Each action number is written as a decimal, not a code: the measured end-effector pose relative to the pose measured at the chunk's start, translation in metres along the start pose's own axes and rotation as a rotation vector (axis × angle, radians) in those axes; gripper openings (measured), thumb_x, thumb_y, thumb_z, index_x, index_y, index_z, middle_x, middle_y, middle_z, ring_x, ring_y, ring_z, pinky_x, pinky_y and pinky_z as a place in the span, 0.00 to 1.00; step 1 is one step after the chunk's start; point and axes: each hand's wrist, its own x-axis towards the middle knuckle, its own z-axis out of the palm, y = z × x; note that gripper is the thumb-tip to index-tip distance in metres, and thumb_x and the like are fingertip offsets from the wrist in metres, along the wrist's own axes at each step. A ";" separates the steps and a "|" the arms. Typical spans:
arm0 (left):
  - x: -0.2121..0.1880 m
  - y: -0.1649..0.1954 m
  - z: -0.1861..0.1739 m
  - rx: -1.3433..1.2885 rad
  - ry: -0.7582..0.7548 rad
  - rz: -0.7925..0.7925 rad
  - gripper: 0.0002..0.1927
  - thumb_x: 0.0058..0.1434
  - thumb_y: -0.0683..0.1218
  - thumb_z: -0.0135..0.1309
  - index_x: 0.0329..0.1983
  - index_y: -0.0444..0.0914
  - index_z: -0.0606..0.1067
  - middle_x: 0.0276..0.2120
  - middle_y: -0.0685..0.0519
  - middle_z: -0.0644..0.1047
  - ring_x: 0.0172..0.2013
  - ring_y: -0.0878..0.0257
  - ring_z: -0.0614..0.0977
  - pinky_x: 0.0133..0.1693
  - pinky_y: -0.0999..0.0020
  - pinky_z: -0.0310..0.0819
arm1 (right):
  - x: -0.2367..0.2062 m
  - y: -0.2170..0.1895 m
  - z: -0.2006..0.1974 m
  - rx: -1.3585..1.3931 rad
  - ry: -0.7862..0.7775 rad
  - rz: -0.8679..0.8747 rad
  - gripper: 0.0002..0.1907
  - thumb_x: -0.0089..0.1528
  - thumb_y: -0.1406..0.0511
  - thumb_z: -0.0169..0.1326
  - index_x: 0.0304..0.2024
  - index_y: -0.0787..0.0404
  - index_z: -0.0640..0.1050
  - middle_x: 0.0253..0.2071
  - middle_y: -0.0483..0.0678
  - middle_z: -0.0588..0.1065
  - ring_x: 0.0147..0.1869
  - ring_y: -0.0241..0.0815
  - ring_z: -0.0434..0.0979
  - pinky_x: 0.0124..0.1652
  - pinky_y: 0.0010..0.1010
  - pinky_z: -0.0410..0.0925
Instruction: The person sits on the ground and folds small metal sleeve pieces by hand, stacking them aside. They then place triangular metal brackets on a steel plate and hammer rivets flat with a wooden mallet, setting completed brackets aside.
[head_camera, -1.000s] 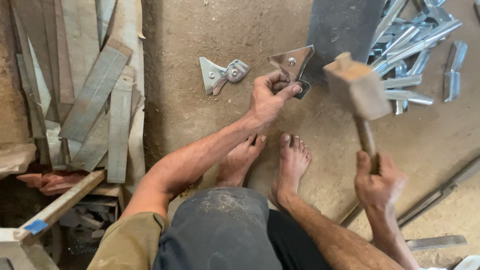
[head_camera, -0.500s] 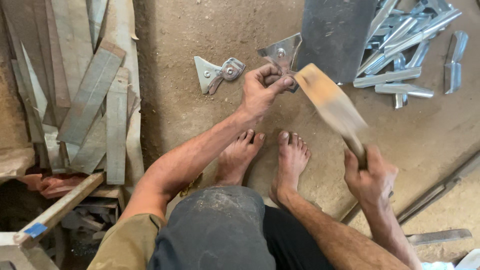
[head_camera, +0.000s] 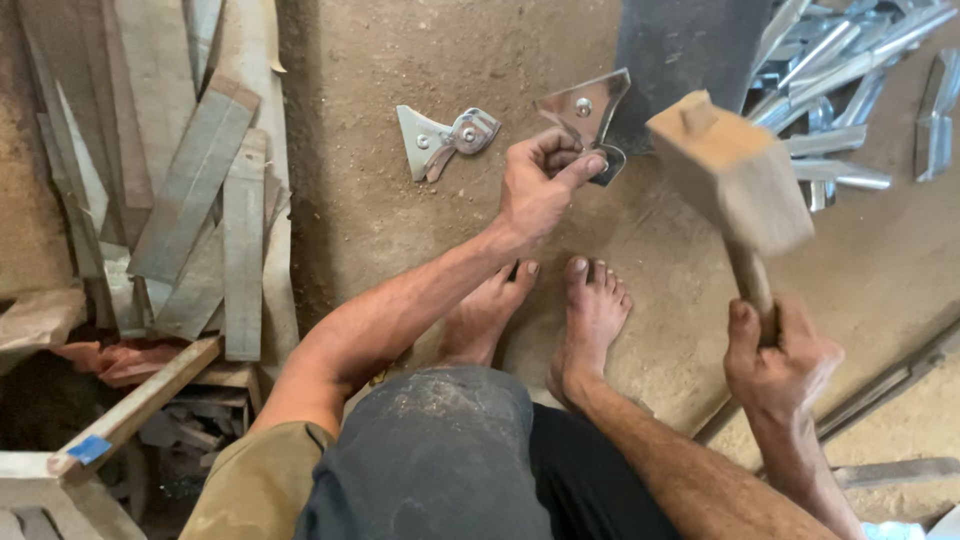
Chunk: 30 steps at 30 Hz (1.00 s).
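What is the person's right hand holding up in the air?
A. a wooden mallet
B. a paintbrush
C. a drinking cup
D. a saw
A: the right hand grips a wooden handle topped by the blocky head of a wooden mallet, raised above the dirt floor, while the left hand holds a shiny metal piece.

— Where do we look from?
— From our head, straight down and close, over our knees and bare feet (head_camera: 545, 310) to the dirt floor (head_camera: 400, 220).
— Any second view?
— Only this one.
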 end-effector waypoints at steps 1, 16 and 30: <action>0.000 -0.002 -0.002 -0.002 -0.011 -0.013 0.05 0.64 0.37 0.63 0.38 0.31 0.77 0.31 0.53 0.82 0.33 0.72 0.80 0.36 0.76 0.74 | 0.001 0.000 0.001 0.048 0.021 -0.059 0.17 0.73 0.55 0.54 0.38 0.61 0.76 0.18 0.40 0.66 0.17 0.31 0.60 0.17 0.27 0.60; 0.043 -0.004 0.025 0.179 0.025 0.071 0.17 0.64 0.50 0.65 0.47 0.33 0.76 0.39 0.53 0.80 0.37 0.70 0.78 0.40 0.73 0.75 | 0.003 -0.042 -0.004 0.583 0.131 0.220 0.19 0.77 0.60 0.52 0.35 0.67 0.73 0.21 0.42 0.70 0.24 0.28 0.67 0.27 0.22 0.62; 0.093 0.058 0.056 0.526 -0.066 0.092 0.29 0.63 0.45 0.64 0.63 0.34 0.65 0.49 0.49 0.80 0.48 0.65 0.81 0.48 0.68 0.78 | 0.026 -0.042 -0.007 0.547 0.124 0.258 0.16 0.76 0.62 0.54 0.36 0.66 0.75 0.25 0.43 0.71 0.26 0.29 0.70 0.28 0.22 0.64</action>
